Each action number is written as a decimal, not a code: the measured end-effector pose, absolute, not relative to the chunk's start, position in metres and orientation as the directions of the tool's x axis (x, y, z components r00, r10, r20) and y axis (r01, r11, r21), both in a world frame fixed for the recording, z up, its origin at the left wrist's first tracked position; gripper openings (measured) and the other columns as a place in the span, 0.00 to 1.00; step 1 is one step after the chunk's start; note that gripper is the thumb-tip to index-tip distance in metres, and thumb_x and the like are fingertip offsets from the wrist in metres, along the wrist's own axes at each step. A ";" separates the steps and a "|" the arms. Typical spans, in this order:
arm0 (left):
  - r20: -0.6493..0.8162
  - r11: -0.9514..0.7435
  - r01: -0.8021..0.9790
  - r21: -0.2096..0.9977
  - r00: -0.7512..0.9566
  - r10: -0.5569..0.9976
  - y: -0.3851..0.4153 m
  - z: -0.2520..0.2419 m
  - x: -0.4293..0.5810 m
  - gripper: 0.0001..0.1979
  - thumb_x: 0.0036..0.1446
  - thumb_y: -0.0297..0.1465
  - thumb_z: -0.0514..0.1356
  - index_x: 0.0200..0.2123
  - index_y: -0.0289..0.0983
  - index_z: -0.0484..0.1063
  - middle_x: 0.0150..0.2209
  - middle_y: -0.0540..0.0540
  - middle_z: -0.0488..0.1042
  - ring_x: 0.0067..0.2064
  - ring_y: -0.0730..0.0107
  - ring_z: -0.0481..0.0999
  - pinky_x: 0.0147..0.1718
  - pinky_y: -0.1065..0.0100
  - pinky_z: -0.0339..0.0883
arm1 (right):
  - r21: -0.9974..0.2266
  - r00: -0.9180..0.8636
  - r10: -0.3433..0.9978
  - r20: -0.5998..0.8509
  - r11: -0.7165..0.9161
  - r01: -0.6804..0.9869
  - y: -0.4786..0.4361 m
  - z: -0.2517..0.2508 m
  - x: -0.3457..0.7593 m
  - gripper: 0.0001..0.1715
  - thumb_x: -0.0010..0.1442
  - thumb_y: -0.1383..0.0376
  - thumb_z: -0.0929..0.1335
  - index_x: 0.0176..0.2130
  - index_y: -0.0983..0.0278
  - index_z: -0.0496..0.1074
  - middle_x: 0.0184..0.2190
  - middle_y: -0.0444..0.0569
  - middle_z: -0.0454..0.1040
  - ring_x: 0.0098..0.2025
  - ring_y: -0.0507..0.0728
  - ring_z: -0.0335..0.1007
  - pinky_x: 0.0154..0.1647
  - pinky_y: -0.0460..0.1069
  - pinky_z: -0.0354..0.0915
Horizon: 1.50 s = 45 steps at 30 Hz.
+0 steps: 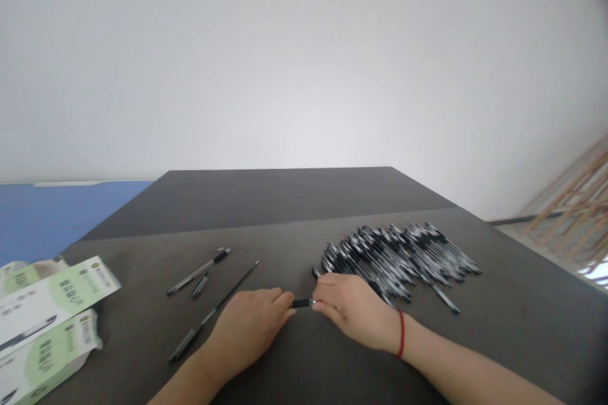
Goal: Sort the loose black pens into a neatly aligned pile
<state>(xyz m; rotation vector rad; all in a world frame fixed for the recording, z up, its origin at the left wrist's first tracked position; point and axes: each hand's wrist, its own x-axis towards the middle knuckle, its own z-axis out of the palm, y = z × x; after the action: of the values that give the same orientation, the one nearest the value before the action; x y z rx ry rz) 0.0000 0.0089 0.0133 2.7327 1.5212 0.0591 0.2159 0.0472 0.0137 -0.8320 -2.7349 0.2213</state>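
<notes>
Between my two hands, near the table's front, a pen (302, 304) with a black grip lies level. My left hand (254, 323) is closed around its left part, which the fingers hide. The fingertips of my right hand (349, 310) pinch its right end, by a silvery tip. A red band circles my right wrist. Just beyond my right hand spreads a pile of clear and black pens (380, 256). Left of my left hand lie a thin refill (237, 283), a capped piece (183, 345), a small cap (200, 285) and an uncapped pen (197, 275).
Green and white pen boxes (61, 294) overlap at the left edge of the dark table (285, 196). Behind it stands a white wall (285, 57). A blue surface (71, 205) is at the far left, a wooden rack (579, 202) at the right.
</notes>
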 end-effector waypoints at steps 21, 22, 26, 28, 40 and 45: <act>0.077 -0.544 0.836 0.078 0.539 0.839 0.003 0.013 0.006 0.08 0.62 0.34 0.53 0.37 0.37 0.69 0.36 0.43 0.77 0.39 0.57 0.77 0.38 0.60 0.68 | 0.084 -0.986 0.105 0.128 0.990 0.116 0.099 0.050 0.036 0.11 0.61 0.66 0.65 0.44 0.66 0.68 0.41 0.52 0.72 0.42 0.59 0.70 0.35 0.50 0.66; 0.101 -0.545 0.835 0.081 0.537 0.838 0.003 0.012 0.005 0.08 0.62 0.34 0.53 0.40 0.37 0.69 0.40 0.41 0.77 0.43 0.55 0.76 0.41 0.59 0.67 | 0.121 -0.991 0.097 0.095 0.987 0.109 0.098 0.044 0.023 0.10 0.63 0.67 0.63 0.43 0.67 0.69 0.41 0.53 0.72 0.42 0.59 0.71 0.34 0.51 0.67; 0.141 -0.555 0.828 0.079 0.542 0.829 0.003 0.010 0.006 0.13 0.61 0.35 0.54 0.47 0.37 0.67 0.47 0.38 0.74 0.48 0.52 0.73 0.44 0.57 0.66 | 0.151 -0.994 0.106 0.006 0.983 0.105 0.096 0.030 -0.004 0.15 0.65 0.71 0.56 0.41 0.67 0.70 0.39 0.53 0.73 0.39 0.59 0.72 0.33 0.52 0.68; 0.121 -0.560 0.825 0.073 0.550 0.826 0.003 0.011 0.006 0.11 0.62 0.36 0.53 0.43 0.36 0.68 0.43 0.39 0.75 0.45 0.52 0.75 0.42 0.57 0.67 | 0.122 -0.993 0.116 0.012 0.986 0.116 0.098 0.032 -0.001 0.13 0.64 0.70 0.58 0.41 0.68 0.69 0.39 0.54 0.74 0.38 0.59 0.72 0.32 0.52 0.67; 0.124 -0.348 0.897 0.271 0.326 0.937 0.010 0.015 0.003 0.14 0.67 0.35 0.44 0.34 0.39 0.65 0.30 0.48 0.76 0.31 0.66 0.77 0.28 0.71 0.60 | -0.971 -0.470 0.876 0.104 0.191 0.141 0.095 0.054 0.215 0.09 0.59 0.60 0.62 0.37 0.64 0.63 0.20 0.37 0.61 0.16 0.46 0.50 0.16 0.43 0.48; 0.117 -0.314 0.878 0.362 0.292 0.949 0.010 0.010 0.004 0.14 0.66 0.35 0.45 0.32 0.40 0.65 0.30 0.50 0.75 0.31 0.68 0.75 0.28 0.72 0.57 | -0.993 -0.426 0.905 0.021 0.067 0.093 0.070 0.028 0.238 0.11 0.57 0.58 0.65 0.35 0.65 0.63 0.25 0.40 0.67 0.17 0.45 0.53 0.18 0.43 0.51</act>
<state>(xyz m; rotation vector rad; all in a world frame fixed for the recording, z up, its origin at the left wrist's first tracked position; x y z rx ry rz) 0.0038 0.0096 0.0096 2.3316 1.6833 0.4587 0.2378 0.0696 0.0285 -1.0134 -1.6303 1.4366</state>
